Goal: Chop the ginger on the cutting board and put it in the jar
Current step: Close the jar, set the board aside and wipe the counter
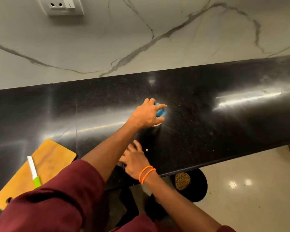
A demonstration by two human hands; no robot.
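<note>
- The jar (159, 114) stands on the black bench (224, 114) at the centre of the frame; only its blue lid and a pale sliver of rim below it show past the hand.
- The left hand (147, 114) reaches across from lower left, its fingers (161, 106) curled over the blue lid, grasping it.
- The right hand (134, 162), with orange bands at the wrist, rests near the bench's front edge, fingers spread and released; a dark thing shows at its fingertips, too blurred to name.
- A small yellow fleck (146, 150) lies just beside that hand, possibly a stray bit of ginger.
- The cutting board (54, 158) sits in the lower left, well apart from the jar, with a white-bladed, green-handled knife (33, 169) lying on it; I can see no ginger on it.
- Judgement: chopping looks finished and the step in hand concerns the jar's lid. Next would be twisting it firmly, or collecting the stray fleck.
- Behind the bench rises a veined marble wall with a socket (64, 5) at upper left; pale glossy floor shows at lower right.
</note>
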